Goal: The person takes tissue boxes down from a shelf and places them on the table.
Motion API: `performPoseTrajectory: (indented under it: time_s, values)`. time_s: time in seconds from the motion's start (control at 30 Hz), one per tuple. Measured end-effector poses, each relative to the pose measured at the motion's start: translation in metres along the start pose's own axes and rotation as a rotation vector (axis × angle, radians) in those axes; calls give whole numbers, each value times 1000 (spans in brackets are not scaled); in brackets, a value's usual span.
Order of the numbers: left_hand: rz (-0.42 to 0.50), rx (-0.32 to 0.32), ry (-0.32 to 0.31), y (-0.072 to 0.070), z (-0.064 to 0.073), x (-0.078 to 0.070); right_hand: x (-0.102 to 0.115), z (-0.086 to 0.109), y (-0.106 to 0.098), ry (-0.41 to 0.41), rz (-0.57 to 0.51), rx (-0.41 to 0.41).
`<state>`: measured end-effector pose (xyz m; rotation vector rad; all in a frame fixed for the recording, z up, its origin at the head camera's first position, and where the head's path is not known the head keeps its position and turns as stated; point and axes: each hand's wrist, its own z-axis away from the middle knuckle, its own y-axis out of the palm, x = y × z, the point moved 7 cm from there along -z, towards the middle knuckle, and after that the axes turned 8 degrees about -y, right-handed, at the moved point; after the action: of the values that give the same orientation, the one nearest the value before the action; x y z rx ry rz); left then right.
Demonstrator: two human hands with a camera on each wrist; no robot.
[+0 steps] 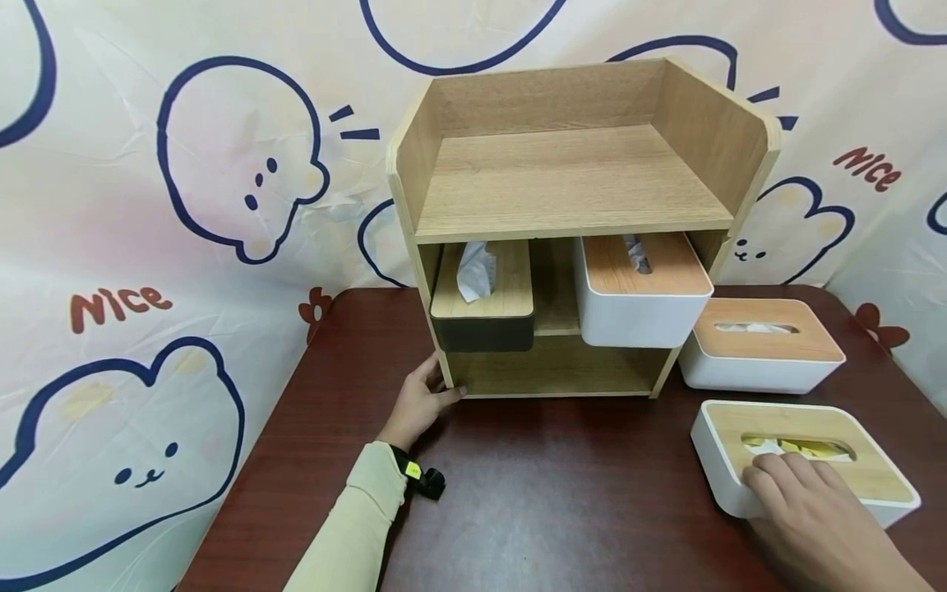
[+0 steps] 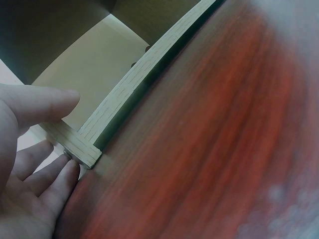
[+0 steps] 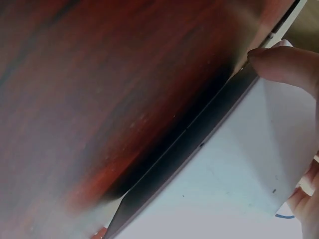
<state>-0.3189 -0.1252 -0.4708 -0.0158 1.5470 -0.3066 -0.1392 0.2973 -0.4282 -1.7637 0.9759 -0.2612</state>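
Observation:
My left hand (image 1: 418, 403) holds the lower left corner of a wooden desk shelf (image 1: 562, 185). In the left wrist view its thumb (image 2: 52, 103) lies on the inner side of the shelf's side panel (image 2: 75, 144), with the other fingers around the outside. At the right, my right hand (image 1: 821, 514) grips a white tissue box (image 1: 721, 464) with a pale wooden lid, its fingers over the near edge by the slot. In the right wrist view the thumb (image 3: 281, 64) rests against the bottom edge of the box's white wall (image 3: 219, 164).
A dark tissue box (image 1: 484, 333) with a wooden lid and a white tissue box (image 1: 644, 321) stick out of the shelf's middle level. Another white tissue box (image 1: 762, 374) stands right of the shelf. Everything is on a dark red-brown table (image 1: 562, 501) before a printed curtain (image 1: 244, 329).

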Motion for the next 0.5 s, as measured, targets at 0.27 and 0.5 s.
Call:
performPoseTrajectory:
  time_s: [0.27, 0.5]
  values:
    - [-7, -5, -9, 0, 1, -2, 3, -3, -2, -54, 3, -54]
    - [-4, -4, -12, 0, 2, -3, 3, -1, 1, -74, -1, -67]
